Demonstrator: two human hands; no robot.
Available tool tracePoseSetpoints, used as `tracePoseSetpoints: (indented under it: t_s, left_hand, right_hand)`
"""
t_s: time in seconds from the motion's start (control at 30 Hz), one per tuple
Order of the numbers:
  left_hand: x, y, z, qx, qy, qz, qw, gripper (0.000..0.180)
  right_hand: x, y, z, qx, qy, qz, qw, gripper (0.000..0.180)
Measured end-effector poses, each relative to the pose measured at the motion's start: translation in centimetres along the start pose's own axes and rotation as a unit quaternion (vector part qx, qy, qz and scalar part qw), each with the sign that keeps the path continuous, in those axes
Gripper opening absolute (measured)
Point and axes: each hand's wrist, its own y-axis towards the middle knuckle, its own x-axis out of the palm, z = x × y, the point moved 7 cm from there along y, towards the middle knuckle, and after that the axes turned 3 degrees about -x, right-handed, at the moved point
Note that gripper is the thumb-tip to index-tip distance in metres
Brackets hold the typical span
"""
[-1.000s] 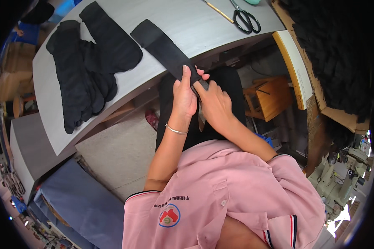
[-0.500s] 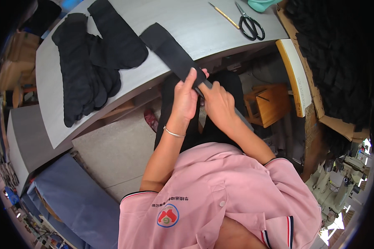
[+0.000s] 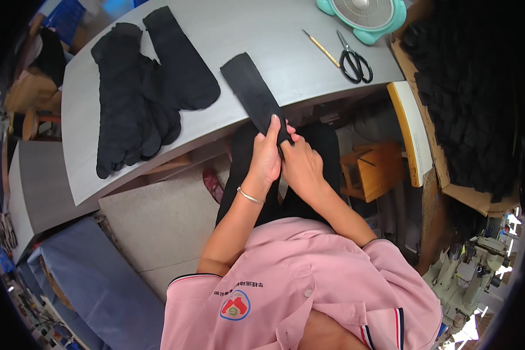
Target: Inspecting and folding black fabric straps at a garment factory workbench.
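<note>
My left hand [image 3: 265, 154] is closed on a black sock [image 3: 251, 84], its thumb lying along the top of the fabric. The sock's flat far part reaches forward over the near edge of the grey table [image 3: 286, 41]. My right hand [image 3: 302, 165] is closed at the sock's near end, right beside my left hand, its fingertips partly hidden. To the left on the table is a heap of black socks [image 3: 122, 99], with another flat black sock [image 3: 184, 67] lying against it.
Black-handled scissors [image 3: 354, 64] and a thin yellow-handled tool [image 3: 322, 49] lie at the table's right. Behind them is a teal fan [image 3: 385, 23]. A cardboard box [image 3: 466, 198] of black items stands on the right. A wooden stool [image 3: 379, 170] is under the table.
The view has shifted, bringing the fan further in. A grey strip that ran beside my right forearm no longer shows. Both hands stay closed on the sock, now closer together.
</note>
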Motion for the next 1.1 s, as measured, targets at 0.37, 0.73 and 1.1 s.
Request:
tracePoseSetpoints:
  t_s: [0.37,0.73,1.1]
  left_hand:
    - [0.0,-0.1,0.0,0.020,0.041,-0.009,0.999,0.033]
    - [0.1,-0.3,0.4,-0.004,-0.002,-0.003,1.000,0.037]
    - [0.3,-0.1,0.0,0.014,0.042,-0.015,0.999,0.033]
  right_hand:
    - [1.1,0.6,-0.3,-0.002,-0.067,0.042,0.997,0.036]
    - [-1.2,-3.5,-1.1,-0.006,0.024,-0.021,0.999,0.066]
    - [1.1,0.8,-0.2,0.007,0.021,0.041,0.999,0.045]
